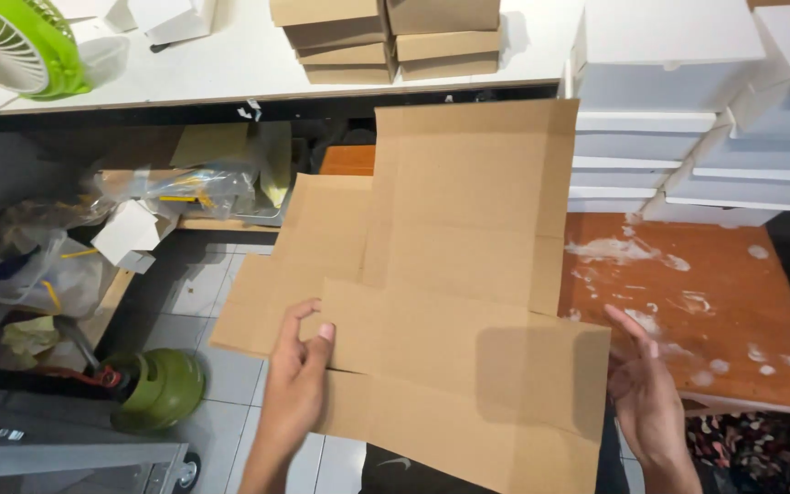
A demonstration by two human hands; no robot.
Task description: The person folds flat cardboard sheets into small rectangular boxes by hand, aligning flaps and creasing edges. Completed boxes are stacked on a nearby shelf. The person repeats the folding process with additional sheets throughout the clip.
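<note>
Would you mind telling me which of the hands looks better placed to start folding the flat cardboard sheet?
Probably the left hand: its fingers already pinch the cardboard sheet at a flap edge, while the right hand is open beside the sheet's right edge.

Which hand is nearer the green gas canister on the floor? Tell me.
Left. The left hand grips the flat cardboard sheet just right of the gas canister; the right hand is across the sheet.

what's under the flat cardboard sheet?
Under the flat cardboard sheet: grey tiled floor at left, stained wooden table at right. Everything directly beneath the sheet's middle is hidden.
</note>
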